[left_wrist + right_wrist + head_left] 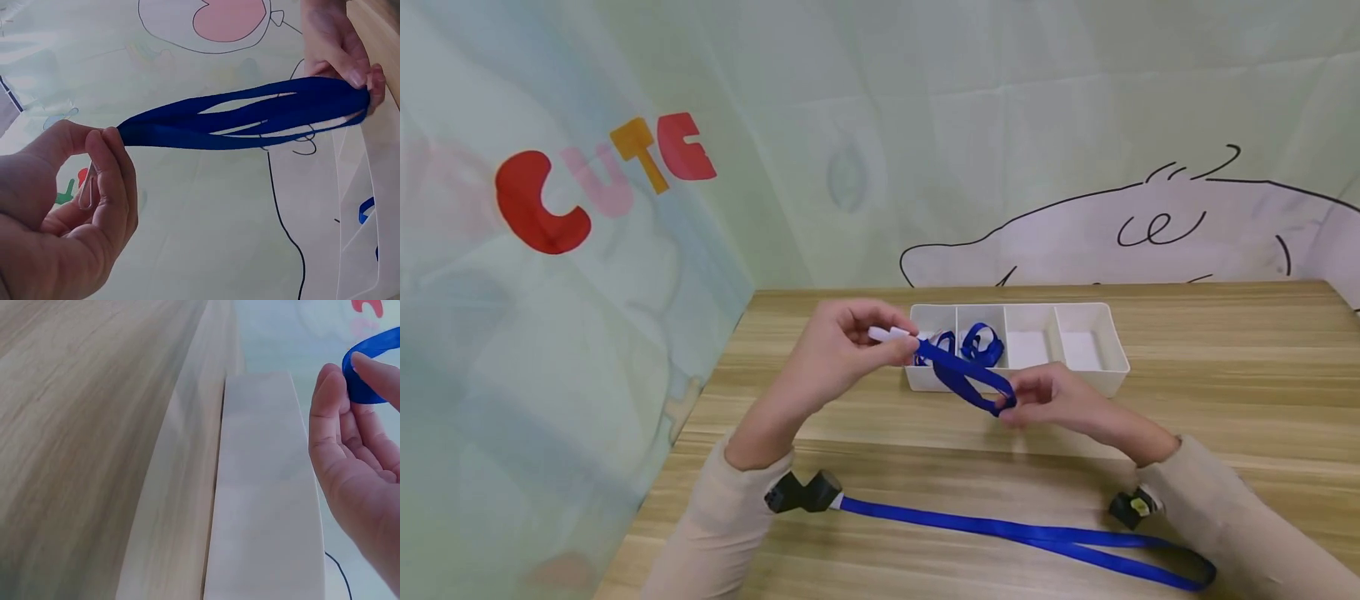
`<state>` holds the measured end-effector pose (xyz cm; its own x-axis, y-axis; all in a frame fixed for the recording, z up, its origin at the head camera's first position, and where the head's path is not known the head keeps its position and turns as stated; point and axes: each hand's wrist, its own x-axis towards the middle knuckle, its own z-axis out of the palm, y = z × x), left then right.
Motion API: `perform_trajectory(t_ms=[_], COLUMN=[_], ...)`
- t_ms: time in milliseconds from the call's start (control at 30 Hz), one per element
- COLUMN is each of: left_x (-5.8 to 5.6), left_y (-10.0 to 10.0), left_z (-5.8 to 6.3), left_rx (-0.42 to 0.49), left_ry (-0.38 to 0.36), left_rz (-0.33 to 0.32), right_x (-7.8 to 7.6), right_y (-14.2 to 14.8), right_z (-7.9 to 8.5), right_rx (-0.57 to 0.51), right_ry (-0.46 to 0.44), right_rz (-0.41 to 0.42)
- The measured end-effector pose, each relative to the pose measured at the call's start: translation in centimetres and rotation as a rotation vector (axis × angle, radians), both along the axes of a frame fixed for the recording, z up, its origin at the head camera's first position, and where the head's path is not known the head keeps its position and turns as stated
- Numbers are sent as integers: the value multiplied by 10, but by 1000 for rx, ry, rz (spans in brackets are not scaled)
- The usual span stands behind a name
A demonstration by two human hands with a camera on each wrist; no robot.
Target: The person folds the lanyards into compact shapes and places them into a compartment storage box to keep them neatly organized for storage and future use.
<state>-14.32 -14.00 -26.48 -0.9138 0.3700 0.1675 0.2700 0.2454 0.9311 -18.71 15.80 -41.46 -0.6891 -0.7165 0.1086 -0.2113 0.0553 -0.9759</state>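
Note:
A blue lanyard (244, 115), gathered into several long loops, stretches between the two hands above the table. My left hand (857, 342) pinches its clip end, and a white clip (889, 334) pokes out between thumb and fingers. At the looped end my right hand (1060, 404) holds the strap between thumb and fingers, seen also in the right wrist view as a blue fold (362, 378). Behind the lanyard stands a white divided box (1112, 383). One coiled blue lanyard (982, 345) lies in its second compartment from the left; more blue strap (943, 340) is in the leftmost one.
Another blue lanyard (955, 522) lies stretched out along the front of the wooden table (850, 433), its left end hidden by the left wrist camera (805, 492). A printed cloth (850, 125) hangs behind the table and along its left side.

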Motion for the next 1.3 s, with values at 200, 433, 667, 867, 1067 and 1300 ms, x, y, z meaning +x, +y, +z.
perform_trajectory(t_ms=[200, 433, 667, 867, 1067, 1300], left_x=[-1, -3, -6, -7, -7, -8], left_y=[-15, -27, -33, -33, -32, -34], left_z=[-2, -7, -11, -14, -13, -15], left_rx=[29, 25, 22, 21, 3, -13], left_ry=[-19, -12, -11, -12, -6, -15], left_rz=[51, 80, 93, 92, 99, 116], right_x=[4, 4, 4, 6, 8, 11], right_y=[10, 22, 30, 30, 33, 36], right_z=[3, 7, 15, 20, 26, 31], right_rx=[-78, -365, -372, -316, -334, -296], right_ry=[-26, -98, -81, -92, -110, -83], right_rz=[-59, 51, 64, 12, 17, 20])
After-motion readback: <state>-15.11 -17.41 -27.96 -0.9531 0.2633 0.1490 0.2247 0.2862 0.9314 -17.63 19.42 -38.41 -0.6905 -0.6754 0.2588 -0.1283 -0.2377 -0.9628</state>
